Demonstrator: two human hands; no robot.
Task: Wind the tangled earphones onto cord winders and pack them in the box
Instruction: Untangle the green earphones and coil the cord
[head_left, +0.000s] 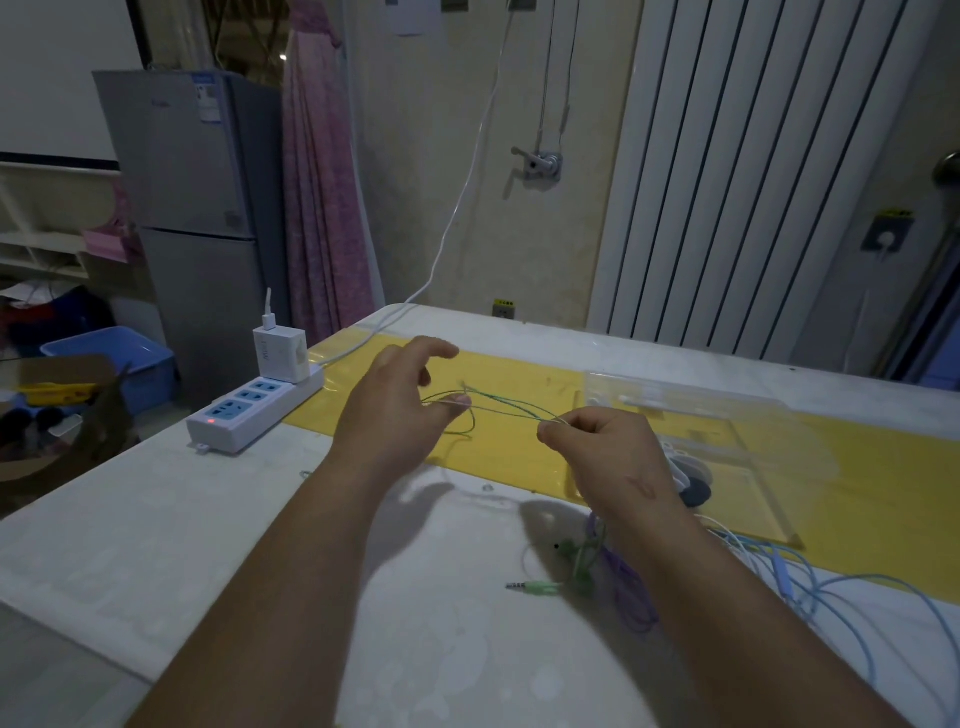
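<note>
Right hand (608, 447): pinching the thin green cord (506, 408), drawing it taut, likely to tease out the tangle.
Left hand (400, 410): fingers spread, a loop hooked over the thumb.
Plug (530, 587): lying on the surface (208, 545) under the right wrist, beside other cords.
Box (727, 415): clear, near the far right edge.
Room: open towards the left edge.
</note>
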